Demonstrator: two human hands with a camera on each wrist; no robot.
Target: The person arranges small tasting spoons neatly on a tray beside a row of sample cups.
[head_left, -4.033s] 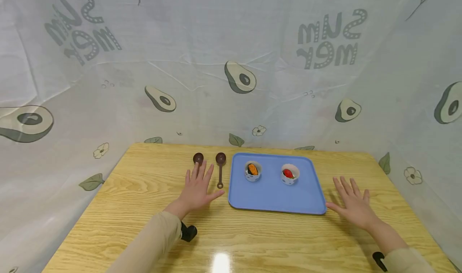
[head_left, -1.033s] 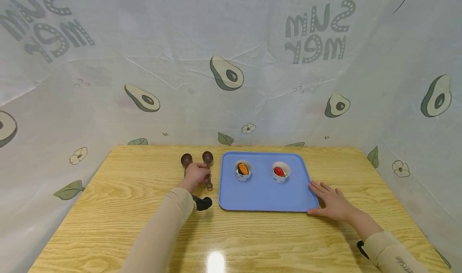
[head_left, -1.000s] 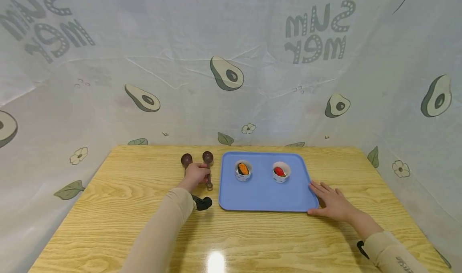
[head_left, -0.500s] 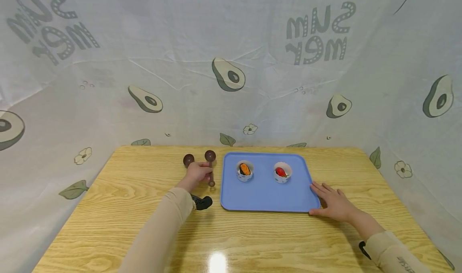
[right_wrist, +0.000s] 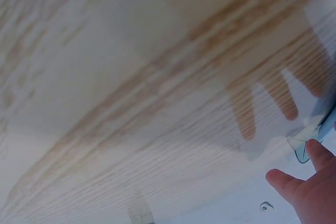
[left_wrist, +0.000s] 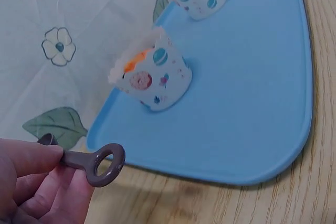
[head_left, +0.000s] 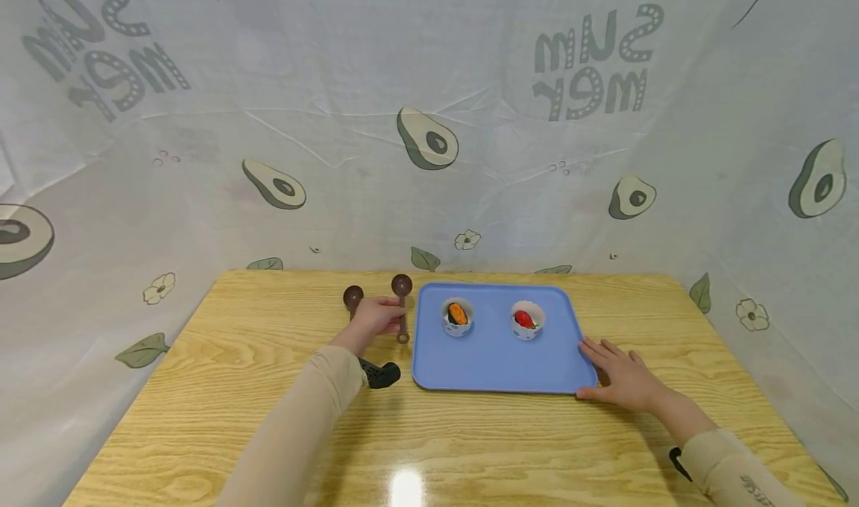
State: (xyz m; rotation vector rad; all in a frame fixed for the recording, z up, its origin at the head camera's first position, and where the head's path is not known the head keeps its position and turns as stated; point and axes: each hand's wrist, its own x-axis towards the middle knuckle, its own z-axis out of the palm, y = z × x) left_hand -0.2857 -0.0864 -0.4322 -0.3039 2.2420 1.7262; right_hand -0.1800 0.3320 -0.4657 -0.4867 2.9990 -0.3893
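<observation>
Left hand [head_left: 376, 317], earlier spread, now pinching the right spoon [head_left: 402, 286] by its handle, that spoon lifted off the counter [head_left: 483, 447], nearer the tray [head_left: 493, 361], right hand [head_left: 624, 382] moved in to the tray's right edge

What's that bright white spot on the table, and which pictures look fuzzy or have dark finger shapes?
Head view: the spot is glare on the table, probably from a light; left wrist view: the spoon looks fairly crisp, the near cup softer; right wrist view: the table looks washed-out, with dark finger shapes near the right hand.
</observation>
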